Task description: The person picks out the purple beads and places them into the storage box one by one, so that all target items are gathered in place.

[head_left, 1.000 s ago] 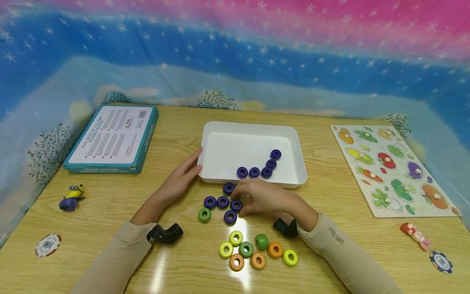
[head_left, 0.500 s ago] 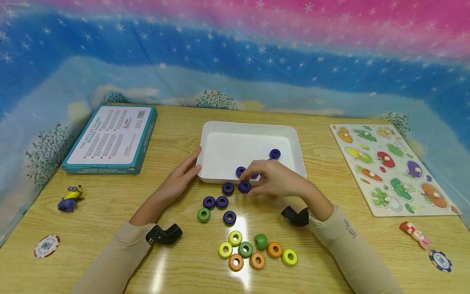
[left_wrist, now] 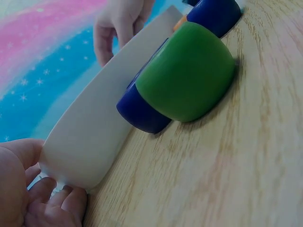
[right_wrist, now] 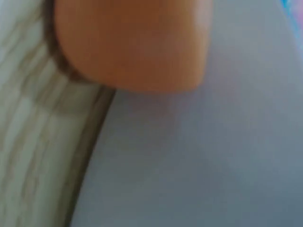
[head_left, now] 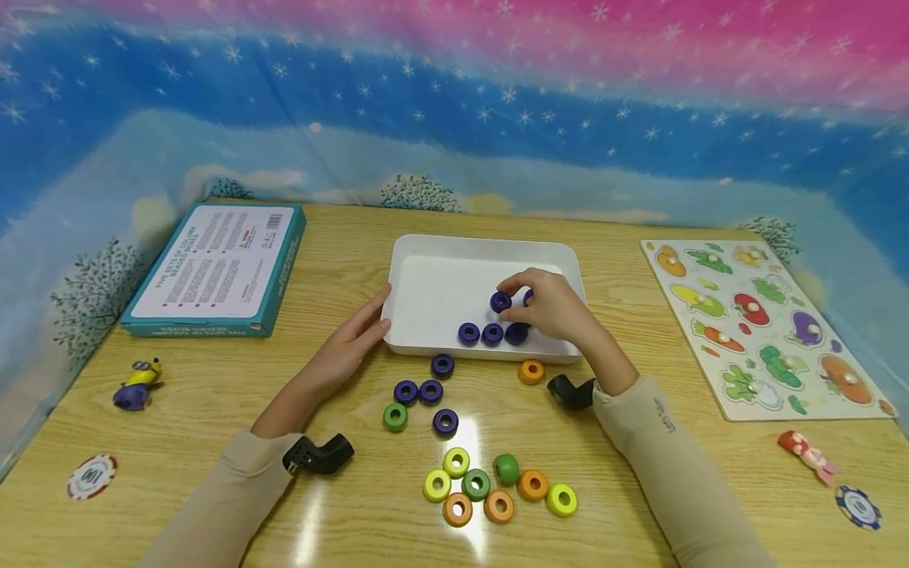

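Note:
My right hand [head_left: 550, 306] pinches a dark purple bead [head_left: 500, 302] between thumb and fingers, over the inside of a white tray [head_left: 440, 284]. Several purple beads [head_left: 469, 334] lie along the tray's near side, one partly hidden by that hand. With fairly straight fingers, my left hand [head_left: 344, 347] touches the tray's left outer wall; in the left wrist view its lower fingers [left_wrist: 57, 203] bend near the tray's bottom corner. Before the tray lie more purple beads [head_left: 431, 391] and a green bead [head_left: 395, 416]. An orange bead [right_wrist: 132, 42] by the tray wall fills much of the right wrist view.
Nearer me sit yellow, green and orange beads [head_left: 499, 505]. A boxed set [head_left: 213, 268] lies at back left, with a yellow figurine [head_left: 138, 385] and a chip [head_left: 92, 476] before it. On the right are a vegetable puzzle board [head_left: 767, 331], a small figure [head_left: 808, 456] and another chip [head_left: 858, 507].
My right hand has picked up a purple bead from the table and carried it over the tray wall into the tray area. An orange bead before the tray is now uncovered. The left hand stays.

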The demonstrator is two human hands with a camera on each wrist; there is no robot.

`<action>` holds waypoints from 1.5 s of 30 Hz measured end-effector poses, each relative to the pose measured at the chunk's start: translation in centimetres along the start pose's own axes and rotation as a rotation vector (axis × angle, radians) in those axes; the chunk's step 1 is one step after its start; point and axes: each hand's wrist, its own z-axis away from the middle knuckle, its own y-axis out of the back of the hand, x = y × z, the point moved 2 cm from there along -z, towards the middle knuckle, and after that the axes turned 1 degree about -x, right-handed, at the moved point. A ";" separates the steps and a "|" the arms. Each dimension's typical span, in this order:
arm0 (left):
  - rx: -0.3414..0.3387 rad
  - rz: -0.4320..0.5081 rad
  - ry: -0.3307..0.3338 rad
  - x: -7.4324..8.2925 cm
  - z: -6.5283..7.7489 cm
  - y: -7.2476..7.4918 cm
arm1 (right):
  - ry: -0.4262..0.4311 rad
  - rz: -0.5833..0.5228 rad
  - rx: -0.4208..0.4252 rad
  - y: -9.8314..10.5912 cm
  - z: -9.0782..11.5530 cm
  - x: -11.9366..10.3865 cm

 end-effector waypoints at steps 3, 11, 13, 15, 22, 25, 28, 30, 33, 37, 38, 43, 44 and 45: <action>-0.002 -0.003 -0.003 0.1 0.0 -0.1 | -0.048 0.007 -0.030 -0.2 -0.2 0.3; 0.003 -0.016 -0.010 0.3 0.0 -0.1 | -0.086 0.009 -0.064 -0.7 -0.4 0.7; 0.002 -0.016 -0.007 0.3 0.1 -0.1 | -0.091 0.003 -0.066 -0.7 -0.4 0.7; 0.001 -0.014 -0.003 0.2 0.1 -0.1 | -0.095 0.000 -0.072 -0.7 -0.4 0.7; -0.002 -0.004 -0.009 0.2 0.1 -0.1 | -0.068 0.003 -0.024 0.3 0.1 -0.2; -0.006 0.002 -0.010 0.3 0.1 -0.1 | -0.039 -0.034 -0.003 0.9 0.6 -1.0; -0.008 0.007 -0.011 0.3 0.1 -0.1 | 0.027 -0.094 -0.034 1.0 1.3 -2.2; -0.006 0.008 -0.011 0.3 0.2 -0.1 | 0.068 -0.147 -0.070 0.8 1.7 -3.0; -0.003 0.004 -0.007 0.3 0.2 -0.1 | 0.157 -0.180 -0.123 0.1 2.1 -4.0; 0.004 -0.012 -0.001 0.3 0.2 0.0 | 0.317 -0.170 -0.235 -1.3 2.3 -5.1; 0.004 -0.014 -0.001 0.3 0.2 0.0 | 0.356 -0.168 -0.278 -1.7 2.4 -5.3; 0.000 -0.012 0.000 0.2 0.1 -0.1 | 0.472 -0.156 -0.487 -3.6 2.9 -6.1; -0.002 -0.010 0.000 0.3 0.1 -0.1 | 0.486 -0.157 -0.515 -3.9 3.0 -6.1; -0.002 -0.010 0.002 0.3 0.1 -0.1 | 0.491 -0.156 -0.539 -4.2 3.1 -6.2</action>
